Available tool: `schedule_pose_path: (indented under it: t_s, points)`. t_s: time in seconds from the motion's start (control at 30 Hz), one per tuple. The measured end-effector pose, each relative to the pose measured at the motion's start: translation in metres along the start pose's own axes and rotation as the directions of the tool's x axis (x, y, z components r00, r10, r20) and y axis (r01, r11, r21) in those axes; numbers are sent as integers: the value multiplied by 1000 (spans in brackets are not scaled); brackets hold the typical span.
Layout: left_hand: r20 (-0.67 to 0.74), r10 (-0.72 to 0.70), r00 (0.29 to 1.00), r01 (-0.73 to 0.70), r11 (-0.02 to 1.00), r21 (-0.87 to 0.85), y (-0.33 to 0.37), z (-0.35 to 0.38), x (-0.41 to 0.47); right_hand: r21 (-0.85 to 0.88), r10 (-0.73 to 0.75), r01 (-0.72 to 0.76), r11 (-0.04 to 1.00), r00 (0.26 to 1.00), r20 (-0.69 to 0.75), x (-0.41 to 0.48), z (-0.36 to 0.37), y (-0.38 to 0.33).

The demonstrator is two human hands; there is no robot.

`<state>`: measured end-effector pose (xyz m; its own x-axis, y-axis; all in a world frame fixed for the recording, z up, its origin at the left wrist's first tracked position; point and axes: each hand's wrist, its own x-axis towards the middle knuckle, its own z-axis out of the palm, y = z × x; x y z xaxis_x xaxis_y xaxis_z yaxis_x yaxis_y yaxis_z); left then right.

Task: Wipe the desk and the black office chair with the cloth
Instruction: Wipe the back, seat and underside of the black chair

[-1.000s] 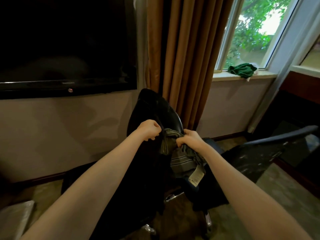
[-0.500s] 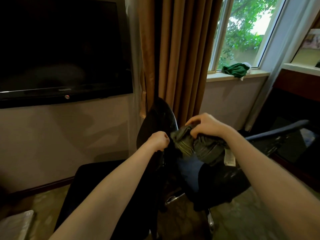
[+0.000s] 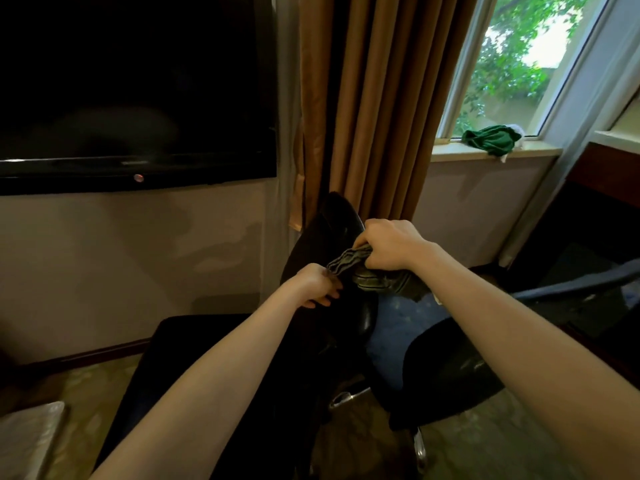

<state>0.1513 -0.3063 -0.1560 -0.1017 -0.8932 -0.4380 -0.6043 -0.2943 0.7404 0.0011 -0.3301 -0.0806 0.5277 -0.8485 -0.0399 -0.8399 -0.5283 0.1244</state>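
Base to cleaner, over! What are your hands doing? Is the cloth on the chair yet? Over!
Right hand grips the bunched cloth against the black office chair back. Left hand seems to grip the back's edge. Curtain hangs close behind.

head view | worn, facing forward-down | close above black office chair (image 3: 341, 216)

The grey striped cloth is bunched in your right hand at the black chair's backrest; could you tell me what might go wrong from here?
1. The grey striped cloth is wadded in the right hand, so little of it may meet the black office chair.
2. Pushing could swing the chair on its chrome base unless the left hand holds firm.
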Motion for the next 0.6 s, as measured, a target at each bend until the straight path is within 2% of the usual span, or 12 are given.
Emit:
schedule_pose_path:
  t_s: [0.13, 0.23, 0.37, 0.47, 0.53, 0.6]
  points:
    - [-42, 20, 999, -18, 999, 48, 12, -9, 23, 65, 14, -21, 998, 994, 108, 49, -9, 28]
    - [2, -7, 1000, 7, 996, -88, 34, -2, 45, 41, -52, 46, 998, 988, 142, 84, -12, 43]
    - [-178, 90, 980, -106, 991, -80, 50, 9, 80, 9, -139, 139, 990, 981, 131, 119, -13, 57]
    - [-206, -2, 979, -43, 976, -215, 50, 14, 94, -91, -216, 228, 970, 969, 119, 141, -11, 59]
    - [-208, -79, 975, 24, 967, -252, 55, 15, 102, -226, -262, 269, 936, 963, 62, 158, -5, 58]
    - [-244, -95, 965, 27, 962, -271, 61, 19, 109, -368, -312, 294, 882, 950, 10, 178, 5, 53]
